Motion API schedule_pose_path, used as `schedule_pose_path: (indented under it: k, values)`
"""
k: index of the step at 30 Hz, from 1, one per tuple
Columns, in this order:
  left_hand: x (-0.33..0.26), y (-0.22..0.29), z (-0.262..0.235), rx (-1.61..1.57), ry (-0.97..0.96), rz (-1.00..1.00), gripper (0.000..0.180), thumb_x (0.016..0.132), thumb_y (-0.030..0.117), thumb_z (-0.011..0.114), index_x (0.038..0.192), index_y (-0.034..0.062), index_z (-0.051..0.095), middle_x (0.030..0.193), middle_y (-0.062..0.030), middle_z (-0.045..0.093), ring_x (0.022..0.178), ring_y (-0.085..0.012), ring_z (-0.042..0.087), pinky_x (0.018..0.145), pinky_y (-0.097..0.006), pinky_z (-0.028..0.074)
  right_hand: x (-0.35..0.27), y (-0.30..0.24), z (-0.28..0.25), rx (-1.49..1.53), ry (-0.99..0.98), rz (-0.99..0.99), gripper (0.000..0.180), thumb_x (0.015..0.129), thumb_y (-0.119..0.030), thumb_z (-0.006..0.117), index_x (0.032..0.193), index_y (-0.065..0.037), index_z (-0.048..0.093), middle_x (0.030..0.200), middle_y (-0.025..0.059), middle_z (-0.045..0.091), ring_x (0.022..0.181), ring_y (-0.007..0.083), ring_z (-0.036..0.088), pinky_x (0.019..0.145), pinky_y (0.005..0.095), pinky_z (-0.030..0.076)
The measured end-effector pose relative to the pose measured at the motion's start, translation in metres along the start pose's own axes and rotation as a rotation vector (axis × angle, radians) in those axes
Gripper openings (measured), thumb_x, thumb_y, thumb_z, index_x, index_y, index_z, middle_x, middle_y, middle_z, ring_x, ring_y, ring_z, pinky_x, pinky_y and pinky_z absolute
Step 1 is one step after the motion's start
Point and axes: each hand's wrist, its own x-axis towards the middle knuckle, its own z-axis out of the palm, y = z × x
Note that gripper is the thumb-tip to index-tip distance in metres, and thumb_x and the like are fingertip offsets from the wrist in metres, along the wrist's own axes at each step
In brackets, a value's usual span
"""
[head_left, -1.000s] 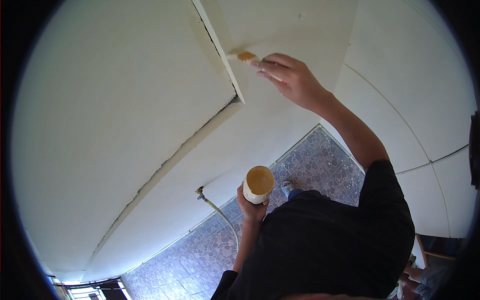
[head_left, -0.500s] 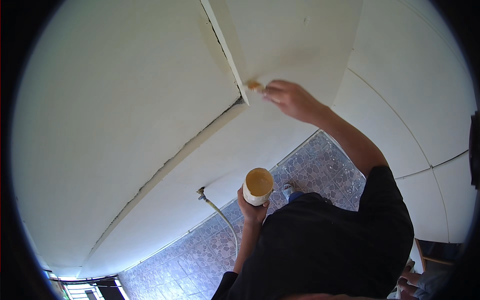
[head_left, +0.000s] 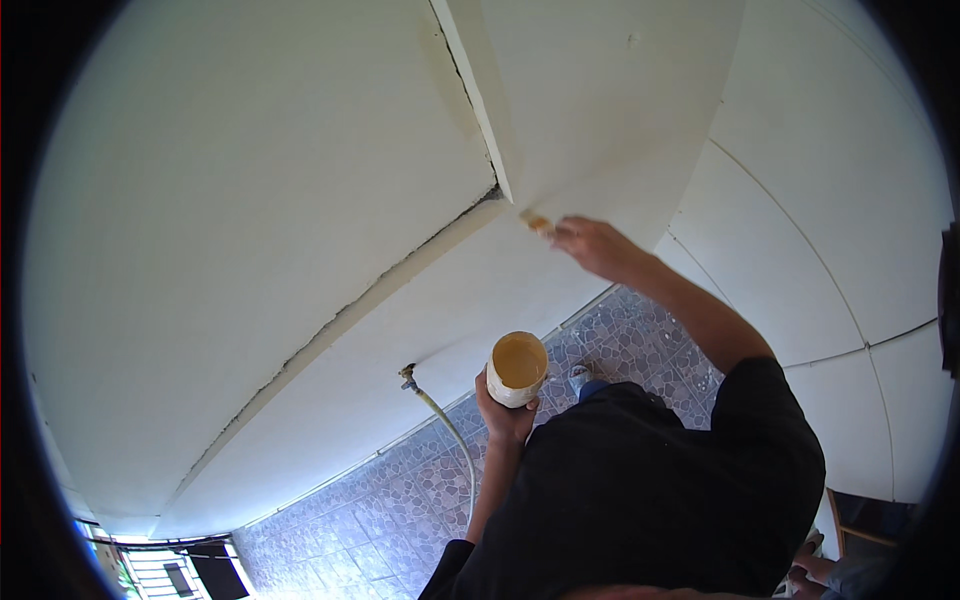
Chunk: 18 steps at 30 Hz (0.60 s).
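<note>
I have the left hand (head_left: 507, 415) wrapped around the lower side of a pale tub (head_left: 511, 394), close in front of the dark-shirted torso (head_left: 660, 480). The tub's mouth faces up toward my camera; I judge that the low grip is there to leave the opening clear and the tan contents (head_left: 520, 361) safely inside. The right hand (head_left: 597, 246) is out at the end of a reaching arm, fingers closed on a brush (head_left: 537, 222) whose bristles point up and left, away from the knuckles, which seems to spare the fingers from the wall. The brush is just beside the lower corner of a raised strip (head_left: 487, 130); from this angle and with some blur, I can't tell whether the bristles touch the surface.

Around them, a dark, ragged gap (head_left: 360, 302) runs along the panel edge to that corner. A tap (head_left: 407, 376) juts from the wall left of the tub, and its hose (head_left: 450, 424) hangs down near the left forearm, the likeliest thing for that arm to snag. I see nothing between brush and wall. The torso hides much of the patterned floor (head_left: 390, 490), and part of another person (head_left: 815, 572) shows at lower right.
</note>
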Motion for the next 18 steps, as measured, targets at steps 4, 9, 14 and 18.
schedule_pose_path:
  k: [4,9,14,18]
  values:
    - [-0.004,0.003,0.008,0.003,0.026,-0.017,0.044,0.103,0.048,0.037,0.125,0.0166,0.06,0.108,-0.0063,0.069,0.087,-0.0269,0.07,0.047,-0.03,0.044,0.054,-0.008,-0.076,0.021,0.249,0.03,0.026,0.099,-0.014,0.065,0.122,-0.004,0.07,0.1,0.0116,0.066,0.09,0.0242,0.068,0.076,0.0362,0.061]
    - [-0.006,0.002,0.012,0.019,-0.011,-0.017,0.045,0.104,0.048,0.037,0.126,0.0166,0.06,0.109,-0.0065,0.069,0.088,-0.027,0.071,0.047,-0.03,0.045,0.055,-0.012,-0.079,-0.133,0.603,0.0,0.028,0.101,-0.017,0.063,0.127,-0.005,0.069,0.101,0.0123,0.065,0.09,0.0238,0.068,0.074,0.0364,0.061]
    - [0.0,0.005,0.006,-0.017,-0.022,-0.015,0.046,0.104,0.048,0.036,0.128,0.0159,0.059,0.11,-0.0073,0.069,0.09,-0.0287,0.071,0.047,-0.03,0.046,0.017,-0.026,-0.024,-0.025,0.049,0.051,0.024,0.1,-0.012,0.064,0.122,-0.005,0.071,0.103,0.0122,0.066,0.095,0.0248,0.068,0.079,0.0368,0.06]
    - [-0.006,0.002,0.006,-0.002,-0.021,-0.03,0.05,0.103,0.047,0.034,0.131,0.0129,0.058,0.112,-0.0102,0.069,0.093,-0.0338,0.071,0.046,-0.029,0.045,0.056,-0.017,-0.076,0.019,-0.118,0.065,0.018,0.098,-0.011,0.066,0.114,-0.004,0.073,0.098,0.0112,0.066,0.085,0.0257,0.066,0.074,0.0393,0.058]
